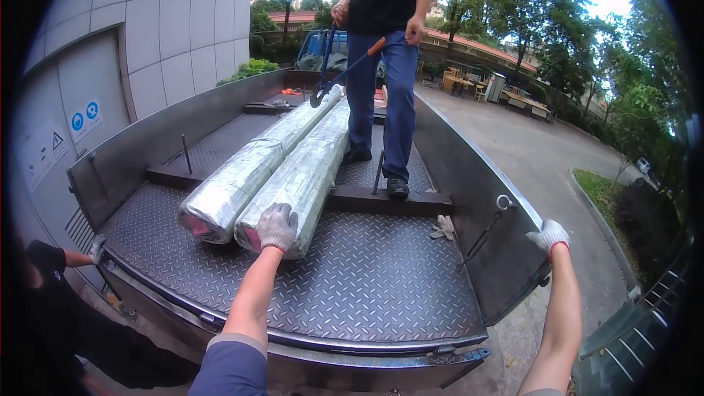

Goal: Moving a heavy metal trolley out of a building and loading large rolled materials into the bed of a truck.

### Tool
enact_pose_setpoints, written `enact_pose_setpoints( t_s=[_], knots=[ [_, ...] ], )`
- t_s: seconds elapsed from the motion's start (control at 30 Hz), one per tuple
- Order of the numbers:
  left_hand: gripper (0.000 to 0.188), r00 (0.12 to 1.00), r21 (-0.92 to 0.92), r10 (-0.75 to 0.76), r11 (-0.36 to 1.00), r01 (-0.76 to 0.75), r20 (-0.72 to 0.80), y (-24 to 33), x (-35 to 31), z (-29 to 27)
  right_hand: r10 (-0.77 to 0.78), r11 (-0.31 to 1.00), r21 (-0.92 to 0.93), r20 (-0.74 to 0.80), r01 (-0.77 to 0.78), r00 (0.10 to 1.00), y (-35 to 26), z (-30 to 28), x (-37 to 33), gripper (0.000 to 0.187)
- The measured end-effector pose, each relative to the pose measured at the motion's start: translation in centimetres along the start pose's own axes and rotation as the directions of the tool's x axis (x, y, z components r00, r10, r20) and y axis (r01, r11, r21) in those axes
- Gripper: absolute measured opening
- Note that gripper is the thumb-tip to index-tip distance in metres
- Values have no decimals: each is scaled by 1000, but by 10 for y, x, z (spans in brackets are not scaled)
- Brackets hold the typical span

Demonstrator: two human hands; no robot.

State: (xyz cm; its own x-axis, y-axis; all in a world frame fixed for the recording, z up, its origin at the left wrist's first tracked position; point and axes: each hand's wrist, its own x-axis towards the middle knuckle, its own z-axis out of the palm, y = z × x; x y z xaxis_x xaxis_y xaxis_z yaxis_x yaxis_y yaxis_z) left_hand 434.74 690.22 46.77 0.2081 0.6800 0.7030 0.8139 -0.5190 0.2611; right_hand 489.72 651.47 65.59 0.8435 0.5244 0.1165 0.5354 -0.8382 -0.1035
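The left hand (278,226), in a white knit glove, lies on the near end of a long roll in shiny silver wrap (312,169), in the middle of the frame. I can't tell if its fingers grip it. A second silver roll (246,169) is just beside it, to the left. Both lie on the dark bumpy metal truck bed (389,279). The right hand (549,236), gloved too, has its fingers bent over the grey metal side wall (506,242) at the right. A person in blue trousers (392,88) stands at the top, holding a blue long-handled cutter (358,61).

Head-high view down over truck bed (374,279)
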Motion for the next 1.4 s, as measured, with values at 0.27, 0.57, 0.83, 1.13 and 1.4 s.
enact_pose_setpoints(
  t_s=[0.27, 0.57, 0.83, 1.13, 1.4],
  knots=[
    [22, 1000, -13, 22, 1000, -22, -7, -2, -1, 1, 2, 1000, -13, -19, -2, 1000, -5, -4, -7, 65],
    [22, 1000, 6, 3, 1000, -3, 9, 2, -4, -1, 16, 1000, -27, -23, -17, 1000, -6, -7, -12, 65],
    [22, 999, -4, 26, 1000, -26, -21, -2, -2, 2, 25, 999, -37, -22, -25, 999, -9, -6, -12, 65],
    [24, 998, 28, -16, 1000, 14, 55, -1, -2, 1, 34, 999, -35, -35, -35, 999, -10, -7, -14, 65],
    [21, 1000, -1, 18, 1000, -18, -13, -2, -6, 1, 51, 998, -28, -25, -52, 998, -12, -11, -20, 66]
  ],
)
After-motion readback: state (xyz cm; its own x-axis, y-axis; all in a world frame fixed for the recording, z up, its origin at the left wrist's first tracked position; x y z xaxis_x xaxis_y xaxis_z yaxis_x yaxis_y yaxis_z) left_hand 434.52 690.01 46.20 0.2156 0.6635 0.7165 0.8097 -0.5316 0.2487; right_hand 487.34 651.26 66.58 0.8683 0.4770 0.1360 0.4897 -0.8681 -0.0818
